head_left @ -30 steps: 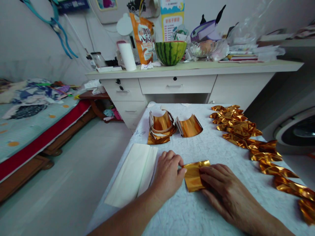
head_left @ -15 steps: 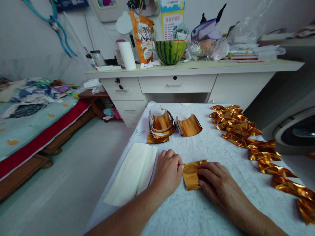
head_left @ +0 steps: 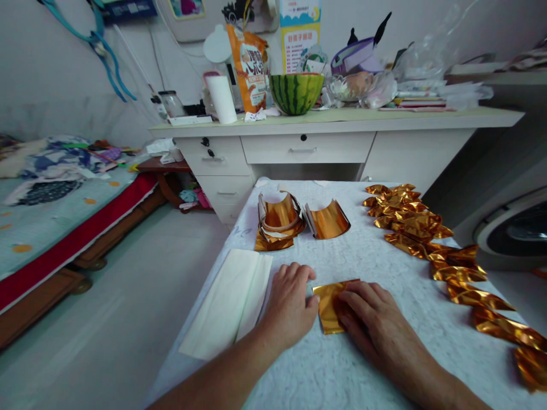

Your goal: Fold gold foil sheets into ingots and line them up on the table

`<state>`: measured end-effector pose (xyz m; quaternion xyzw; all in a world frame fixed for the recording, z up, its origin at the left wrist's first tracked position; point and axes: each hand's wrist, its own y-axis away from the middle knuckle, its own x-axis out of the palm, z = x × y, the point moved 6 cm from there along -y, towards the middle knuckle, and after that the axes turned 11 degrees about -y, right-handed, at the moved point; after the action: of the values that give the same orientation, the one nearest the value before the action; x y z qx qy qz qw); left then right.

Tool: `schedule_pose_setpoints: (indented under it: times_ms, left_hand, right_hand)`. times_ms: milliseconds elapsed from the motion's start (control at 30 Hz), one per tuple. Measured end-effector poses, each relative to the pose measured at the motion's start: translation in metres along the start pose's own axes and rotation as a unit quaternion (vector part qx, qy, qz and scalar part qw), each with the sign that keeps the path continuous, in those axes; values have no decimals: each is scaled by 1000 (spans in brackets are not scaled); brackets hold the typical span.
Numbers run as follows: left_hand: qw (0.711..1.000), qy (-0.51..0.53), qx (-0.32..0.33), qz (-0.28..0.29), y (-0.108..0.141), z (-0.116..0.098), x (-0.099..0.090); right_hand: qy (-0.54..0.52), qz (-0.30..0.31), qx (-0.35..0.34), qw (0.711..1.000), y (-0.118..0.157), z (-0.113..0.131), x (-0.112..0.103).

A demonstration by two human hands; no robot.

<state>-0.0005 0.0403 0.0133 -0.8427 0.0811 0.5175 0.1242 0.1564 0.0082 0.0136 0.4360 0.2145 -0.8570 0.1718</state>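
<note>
A small folded piece of gold foil (head_left: 328,310) lies on the cloth-covered table, close to me. My right hand (head_left: 378,322) grips its right side, fingers curled over the edge, hiding that part. Just left of the foil is my left hand (head_left: 289,304), thumb and forefinger apart, with nothing seen between them. Folded white paper (head_left: 224,304) rests beside my left forearm. Farther back stand a curled gold foil sheet (head_left: 329,220) and a curled stack of foil and paper (head_left: 280,215). Several twisted gold foil pieces (head_left: 411,219) run in a row down the right side.
Behind the table (head_left: 273,381) stands a white desk (head_left: 307,145) with drawers, bearing a half watermelon (head_left: 296,94), an orange snack bag (head_left: 252,71) and a white paper roll (head_left: 222,99). A bed (head_left: 64,210) is at left, a washing machine (head_left: 504,188) at right.
My left thumb and forefinger have parted and come off the foil's left edge. The foil has shifted slightly left with my right hand still on it.
</note>
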Motion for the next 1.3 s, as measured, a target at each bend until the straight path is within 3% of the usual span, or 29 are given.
schedule_pose_setpoints:
  times_ms: [1300]
  left_hand:
    - [1000,5,-18,-6,-5,3,0]
  right_hand:
    - [2,-24,2,1000,2,2,1]
